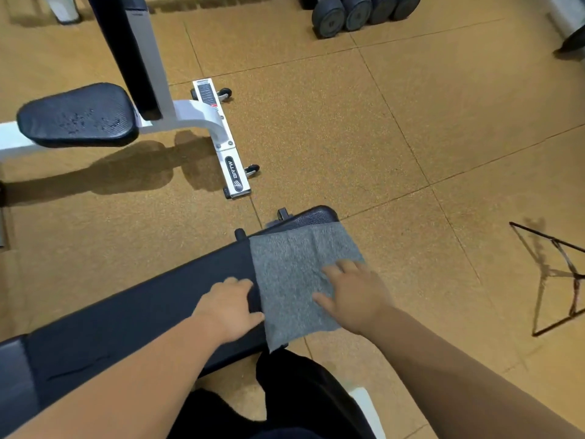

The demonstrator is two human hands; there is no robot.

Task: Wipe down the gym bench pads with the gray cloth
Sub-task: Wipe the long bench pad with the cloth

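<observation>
- Head camera looks down at a long black bench pad [142,312] that runs from the bottom left up toward the middle.
- The gray cloth [294,267] lies spread out flat on the far end of this pad. It covers nearly all of that end, and only a small black corner of the pad peeks out past it at the top. One corner of the cloth hangs a little over the near side of the pad.
- The right hand [351,296] lies flat on top of the cloth, near its right edge. Its fingers are straight and spread apart, pressing down on the cloth.
- The left hand [228,307] rests on the bare pad, just beside the left edge of the cloth. Its fingers are bent and its thumb touches the cloth edge. I cannot tell if it is pinching the cloth or only resting there.
- Both arms are bare.
- The person's dark trousers [300,403] show below the pad.
- Another bench with a white frame [202,118] stands at the top left, well apart. It has a black seat pad [76,115] and a black back pad [126,49] that stands up.
- Dark dumbbells [357,12] sit in a row on the brown floor [348,122] at the top.
- A thin black wire stand [557,280] sits on the floor at the right.
</observation>
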